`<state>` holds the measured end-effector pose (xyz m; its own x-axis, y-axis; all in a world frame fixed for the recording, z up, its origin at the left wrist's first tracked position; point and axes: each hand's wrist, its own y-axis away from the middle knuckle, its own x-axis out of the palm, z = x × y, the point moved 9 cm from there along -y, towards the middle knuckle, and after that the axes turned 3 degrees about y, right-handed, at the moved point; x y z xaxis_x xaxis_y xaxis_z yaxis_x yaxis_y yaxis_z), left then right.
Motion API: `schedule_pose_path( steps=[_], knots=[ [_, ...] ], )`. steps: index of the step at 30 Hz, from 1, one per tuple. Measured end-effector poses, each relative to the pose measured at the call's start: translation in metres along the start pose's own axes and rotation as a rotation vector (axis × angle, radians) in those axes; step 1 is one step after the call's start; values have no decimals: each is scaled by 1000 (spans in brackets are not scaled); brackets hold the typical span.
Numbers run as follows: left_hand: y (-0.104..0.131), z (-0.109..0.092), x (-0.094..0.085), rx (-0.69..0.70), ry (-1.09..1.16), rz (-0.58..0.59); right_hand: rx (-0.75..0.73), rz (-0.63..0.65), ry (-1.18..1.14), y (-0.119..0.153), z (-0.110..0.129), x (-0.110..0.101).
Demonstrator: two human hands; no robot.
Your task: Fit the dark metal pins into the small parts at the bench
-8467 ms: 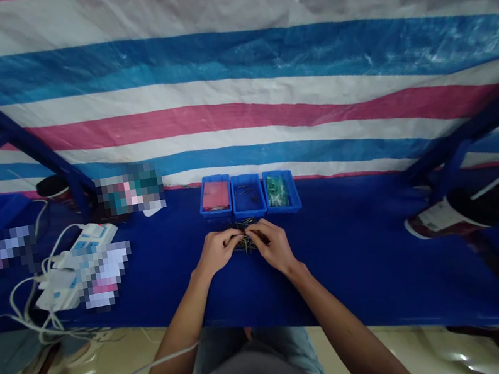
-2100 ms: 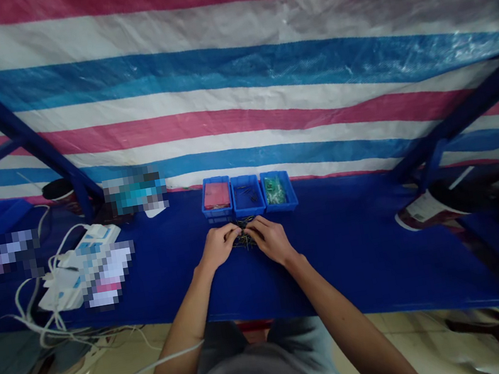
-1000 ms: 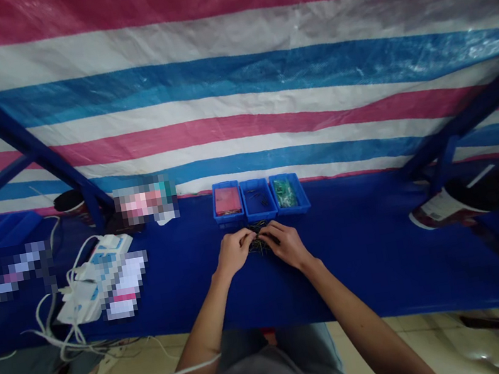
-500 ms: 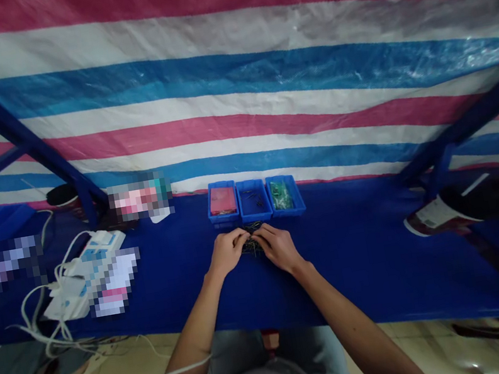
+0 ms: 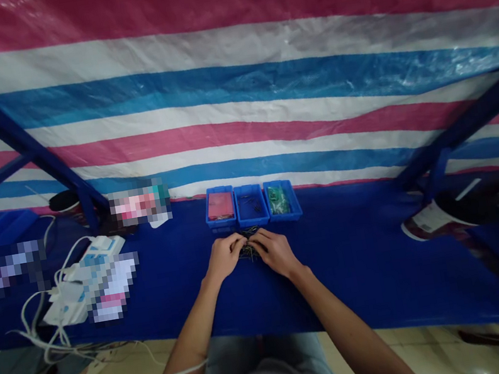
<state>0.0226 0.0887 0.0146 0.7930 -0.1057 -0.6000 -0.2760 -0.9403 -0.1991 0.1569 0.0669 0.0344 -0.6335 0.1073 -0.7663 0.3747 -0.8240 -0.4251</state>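
Note:
My left hand [image 5: 226, 256] and my right hand [image 5: 273, 249] meet over a small heap of thin, dark and brassy pin-like pieces [image 5: 251, 252] on the blue table. Both hands have thumb and fingers pinched together, their tips almost touching. Whatever sits between the fingertips is too small to make out. Just beyond the heap stand three small blue bins in a row. The left bin [image 5: 223, 225] holds pink-red flat pieces, the middle bin [image 5: 254, 221] a few dark thin pieces, and the right bin [image 5: 285, 215] green items in clear plastic.
On the left lie a white power strip [image 5: 79, 286] with tangled cables and a blurred-out paper [image 5: 116, 289]. Paper cups [image 5: 436, 218] stand at the right. Blue frame bars [image 5: 21, 139] slope up on both sides before a striped tarp [image 5: 231, 75].
The view has tilted and shifted slightly. My hands remain pinched over the heap, with only small finger movements.

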Motion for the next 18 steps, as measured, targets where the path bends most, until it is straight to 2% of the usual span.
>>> schedule_pose_path(
  steps=[11,18],
  knots=[
    [1,2,-1,2,-25,-16,24,-2,-13,2,-2,0],
    [3,2,2,17,-37,16,12,13,31,3,-3,2]
  ],
)
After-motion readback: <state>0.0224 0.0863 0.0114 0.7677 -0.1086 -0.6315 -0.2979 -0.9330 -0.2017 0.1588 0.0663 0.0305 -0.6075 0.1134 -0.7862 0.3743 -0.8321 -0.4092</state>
